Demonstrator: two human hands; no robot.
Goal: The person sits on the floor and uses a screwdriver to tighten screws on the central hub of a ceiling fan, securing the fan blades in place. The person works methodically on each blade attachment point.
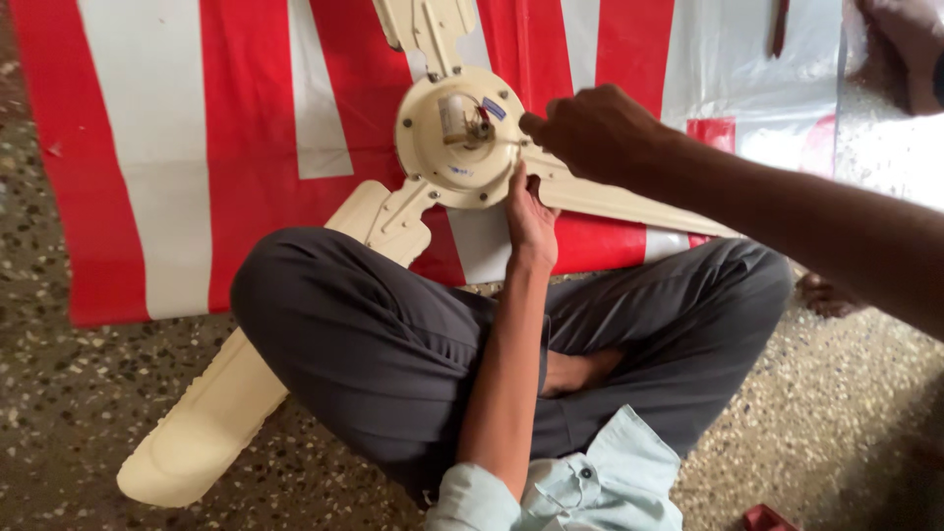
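A cream ceiling fan lies on a red and white striped sheet (pixel 147 147), its round motor housing (pixel 433 147) facing up with wires and a small shaft at the centre. My left hand (pixel 529 218) grips the near rim of the housing. My right hand (pixel 595 128) comes in from the right, fingers pinched on a thin tool or wire whose tip reaches the hub centre; what it is I cannot tell. One blade (pixel 211 413) runs down-left under my left knee, another (pixel 629 205) to the right, a third (pixel 428 25) away from me.
I sit cross-legged in dark grey trousers (pixel 374 344) on a speckled stone floor (pixel 59 393). A dark slim tool (pixel 779 25) lies on the sheet at the top right. Another person's foot (pixel 905 49) shows at the top right corner.
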